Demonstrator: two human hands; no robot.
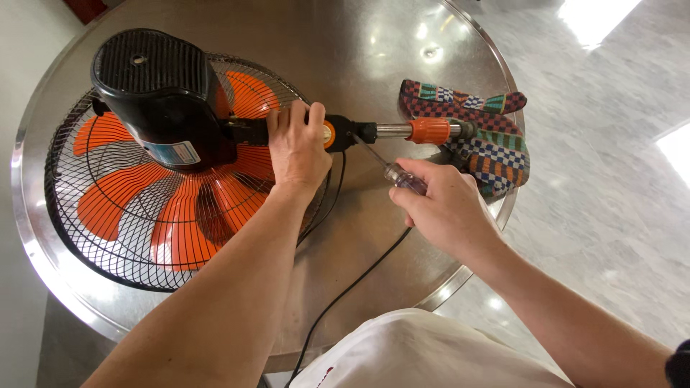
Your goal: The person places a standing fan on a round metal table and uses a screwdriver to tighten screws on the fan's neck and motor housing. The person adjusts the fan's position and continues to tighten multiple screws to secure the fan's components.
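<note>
An electric fan lies face down on a round metal table [374, 43]. It has orange blades [176, 226], a black wire grille [72, 230] and a black motor housing [154, 86]. My left hand [297, 147] grips the fan's black neck just beside the motor. The neck runs right into a chrome pole with an orange collar [429, 131]. My right hand [440, 205] holds a screwdriver [388, 169] with a clear handle. Its tip points at the black joint near the orange knob [329, 134].
A multicoloured patterned cloth [496, 147] lies under the pole's end at the table's right rim. The fan's black power cord [345, 291] trails over the tabletop toward me. A grey marble floor [611, 179] surrounds the table.
</note>
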